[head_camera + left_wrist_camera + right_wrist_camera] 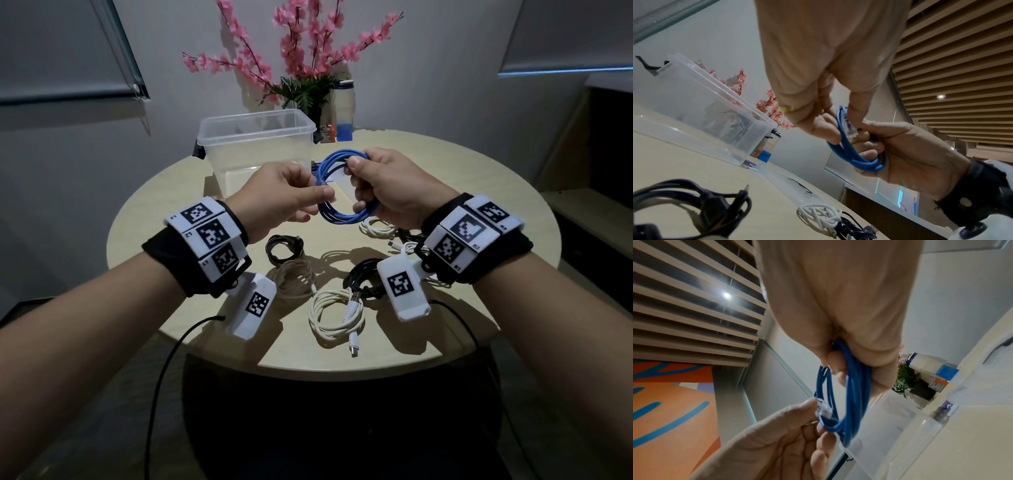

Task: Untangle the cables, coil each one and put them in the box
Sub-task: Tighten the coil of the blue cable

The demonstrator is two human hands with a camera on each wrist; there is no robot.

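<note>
Grey-walled room with roller blinds, and a round pale bench in the middle with a vase of pink flowers at the far edge. A clear plastic box sits on the far left part of the bench, lid off, and I can't see any cable inside it.

Both hands are up above the bench, just in front of the box, working one blue cable that's already looped into a coil. The right hand has its fingers curled through and around the coil, gripping the bundle. The left hand is pinching the cable's clear plug end between thumb and fingertips, right up against the loops.

On the bench under the hands: a black coil, a tan one just in front of it, a white coil near the front edge with its plugs sticking out, another black one beside that, and more white cable partly hidden under the right wrist.
</note>
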